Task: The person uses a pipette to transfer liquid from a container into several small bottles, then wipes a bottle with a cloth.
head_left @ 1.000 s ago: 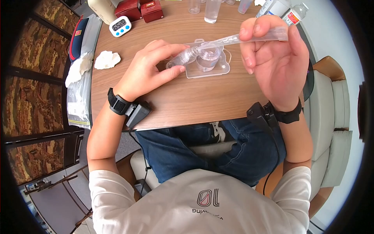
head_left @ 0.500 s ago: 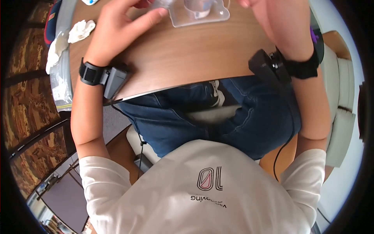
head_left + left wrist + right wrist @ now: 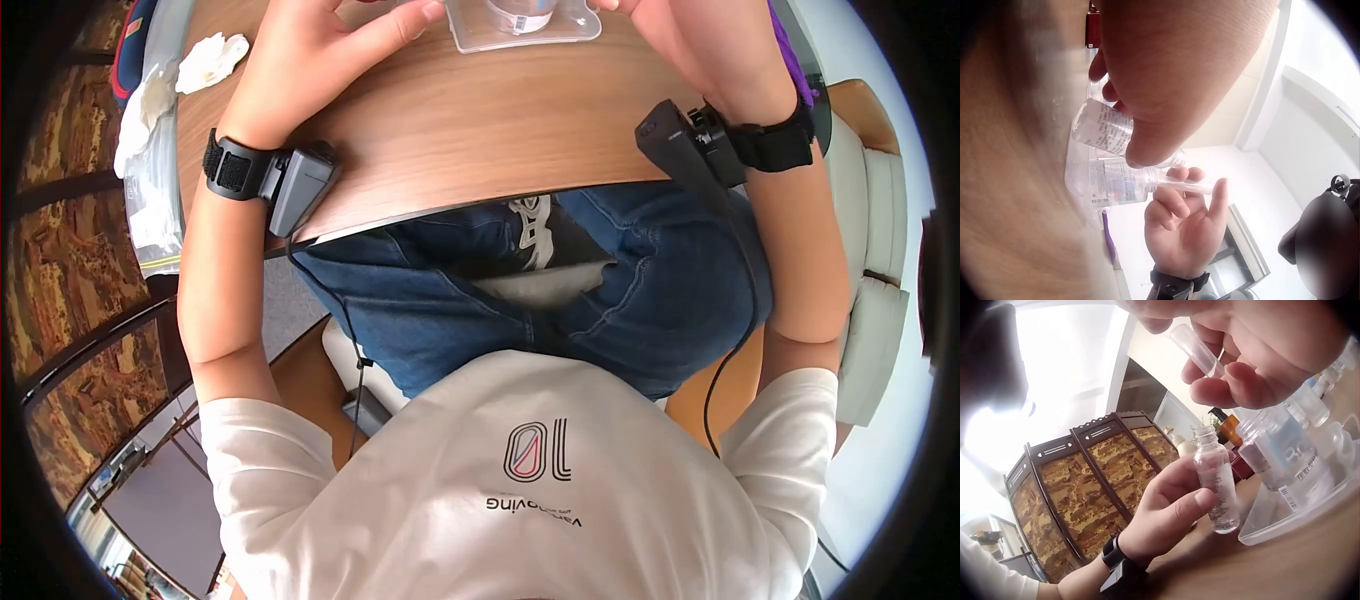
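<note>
My left hand [image 3: 300, 70] grips a small clear glass bottle [image 3: 1216, 487] with fine print, its neck uncapped and upward. Beside it, a wider clear jar [image 3: 1294, 456] with a label and barcode stands in a clear plastic case [image 3: 530, 42]. Above the jar, my right hand [image 3: 1185, 231] pinches a clear plastic dropper [image 3: 1185, 184], which slopes down to the jar's mouth in the left wrist view. Its bulb end [image 3: 1197, 350] sticks out between thumb and fingers. In the head view both hands' fingers are partly cut off at the top edge.
A crumpled white tissue [image 3: 212, 62] lies on the table's left side, near a clear plastic bag [image 3: 160, 210]. Behind stand a red box [image 3: 1241, 465], an amber pump bottle [image 3: 1230, 428] and several clear bottles. Something purple [image 3: 790, 50] hangs at the right edge.
The head view has tipped downward, so the table sits higher in it. The dropper has left the small bottle's mouth for the jar; the bottle, tilted before, now stands more upright.
</note>
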Available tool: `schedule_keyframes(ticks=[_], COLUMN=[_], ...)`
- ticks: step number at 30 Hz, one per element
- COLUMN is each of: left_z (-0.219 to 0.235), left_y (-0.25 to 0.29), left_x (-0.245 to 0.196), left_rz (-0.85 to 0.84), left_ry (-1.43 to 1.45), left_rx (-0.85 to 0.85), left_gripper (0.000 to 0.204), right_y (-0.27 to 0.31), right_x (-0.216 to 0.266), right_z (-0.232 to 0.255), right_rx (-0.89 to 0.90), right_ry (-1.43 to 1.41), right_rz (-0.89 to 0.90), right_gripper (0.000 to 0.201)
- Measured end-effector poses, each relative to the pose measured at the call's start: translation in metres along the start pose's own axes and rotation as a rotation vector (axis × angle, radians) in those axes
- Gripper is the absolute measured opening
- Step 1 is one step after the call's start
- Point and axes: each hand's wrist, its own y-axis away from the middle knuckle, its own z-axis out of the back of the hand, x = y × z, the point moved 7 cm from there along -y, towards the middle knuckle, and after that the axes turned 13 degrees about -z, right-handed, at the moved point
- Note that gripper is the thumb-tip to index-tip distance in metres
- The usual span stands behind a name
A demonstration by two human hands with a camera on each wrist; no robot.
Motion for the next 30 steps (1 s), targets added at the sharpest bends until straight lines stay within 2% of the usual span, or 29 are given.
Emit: schedule_keyframes(ticks=[2, 6, 23, 27, 29, 30], left_z=[0.003, 0.002, 0.002, -0.001, -0.002, -0.001], left_y=[-0.001, 0.001, 0.000, 0.003, 0.005, 0.005], left_x=[-0.001, 0.009, 0.013, 0.013, 0.014, 0.014], left_rz=[-0.011, 0.007, 0.042, 0.047, 0.028, 0.025], left_ry=[-0.043, 0.019, 0.017, -0.031, -0.093, -0.085], left_rx=[-0.007, 0.015, 0.035, 0.071, 0.097, 0.097], left_gripper=[0.039, 0.038, 0.038, 0.039, 0.040, 0.039], right_y=[0.001, -0.001, -0.007, -0.010, -0.009, -0.007], right_x=[-0.002, -0.002, -0.008, -0.008, -0.006, -0.005], right_z=[0.003, 0.006, 0.012, 0.014, 0.011, 0.009], right_rx=[-0.050, -0.032, 0.002, -0.049, -0.035, -0.034], right_ry=[-0.021, 0.003, -0.076, 0.061, -0.033, -0.032], right_rz=[-0.038, -0.036, -0.075, 0.026, -0.091, -0.090], right_gripper=[0.053, 0.056, 0.047, 0.048, 0.049, 0.049])
